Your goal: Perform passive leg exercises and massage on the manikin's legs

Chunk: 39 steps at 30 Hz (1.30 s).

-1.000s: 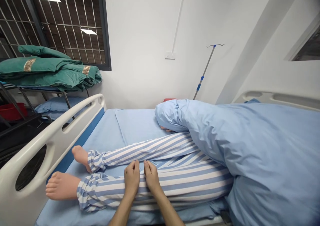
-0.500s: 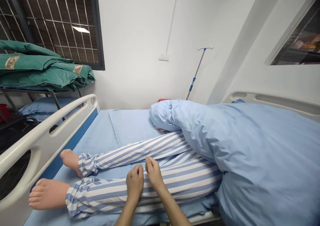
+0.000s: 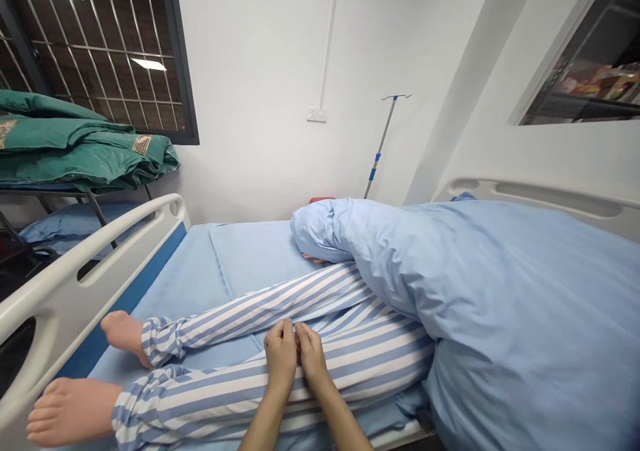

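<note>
The trousers (image 3: 215,394), white with lengthwise blue stripes, lie on the light-blue sheet (image 3: 250,248) with both legs extended, cuffs bunched above bare feet (image 3: 75,411) and upper section covered by the blue quilt (image 3: 490,298). The left hand (image 3: 281,354) and right hand (image 3: 311,353) are positioned close together over the nearer leg, fingers curled and pressed together; fabric contact cannot be determined.

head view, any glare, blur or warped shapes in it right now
In the head view, two bright patches glare on the barred window; same head view, the drip pole leans, likely wide-angle distortion; there too, the left hand and right hand look fairly sharp, softly lit.
</note>
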### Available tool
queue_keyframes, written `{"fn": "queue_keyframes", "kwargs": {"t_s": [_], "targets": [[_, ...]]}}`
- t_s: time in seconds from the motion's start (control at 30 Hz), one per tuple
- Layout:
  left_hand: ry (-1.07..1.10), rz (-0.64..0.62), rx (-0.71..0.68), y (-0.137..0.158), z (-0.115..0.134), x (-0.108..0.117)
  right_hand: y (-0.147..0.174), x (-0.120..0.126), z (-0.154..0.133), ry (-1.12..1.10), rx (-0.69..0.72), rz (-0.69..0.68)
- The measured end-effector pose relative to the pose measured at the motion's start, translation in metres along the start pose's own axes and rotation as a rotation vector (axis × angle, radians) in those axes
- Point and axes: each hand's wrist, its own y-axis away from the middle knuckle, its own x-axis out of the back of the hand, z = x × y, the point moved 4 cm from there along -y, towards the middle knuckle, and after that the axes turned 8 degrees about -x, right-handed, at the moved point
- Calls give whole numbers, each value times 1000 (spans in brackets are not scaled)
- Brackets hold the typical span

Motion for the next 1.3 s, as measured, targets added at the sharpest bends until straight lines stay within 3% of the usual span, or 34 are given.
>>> {"fn": "queue_keyframes", "kwargs": {"t_s": [0.07, 0.17, 0.37, 0.53, 0.67, 0.83, 0.97, 1.07, 1.2, 1.3], "targets": [[-46, -48, -15, 2, -1, -9, -7, 19, 3, -45, -35, 1], [-148, -116, -29, 6, -9, -15, -11, 25, -2, -84, -83, -9], [-228, -154, -35, 8, -14, -16, -7, 39, -36, 248, 97, -68], [-264, -168, -38, 10, -8, -18, -3, 65, -21, 356, 121, -22], [-213, -152, -48, 9, 3, -26, -6, 71, -10, 286, 97, 27], [-20, -146, -8, 14, 15, -52, -10, 75, -9, 125, 47, -6], [-156, -136, 31, 21, 9, -63, -11, 78, -10, 54, 16, 27], [-186, -160, 15, 22, 4, -65, -11, 83, -25, 155, 35, 12], [-205, -168, 3, 22, 4, -64, -13, 108, -44, 313, 120, 29], [-204, -155, 0, 24, 5, -65, -17, 133, -37, 365, 132, 134]]}}
